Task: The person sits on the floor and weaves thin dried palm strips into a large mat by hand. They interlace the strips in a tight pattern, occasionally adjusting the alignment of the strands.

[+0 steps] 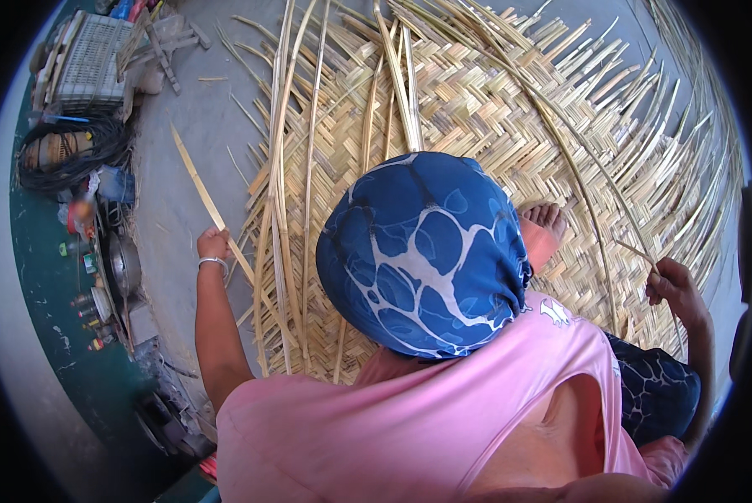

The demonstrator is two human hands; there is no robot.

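Note:
My left hand, with a white bangle at the wrist, grips a flat, pale split-cane or bamboo strip. One end of that strip points away over the floor; the other slants down across loose strips. At the right, my right hand pinches a thin strip between thumb and fingers, near the long curved strips. Under and before me spreads a herringbone-woven mat with unwoven ends fanning out. My raised knee in blue patterned cloth hides its middle.
Long loose strips lie across the mat's left side. A bare foot rests on the weave. Along the left wall stand a bundled slatted stack, a coil of black cable or hose, a metal pan and several bottles. Grey floor lies between.

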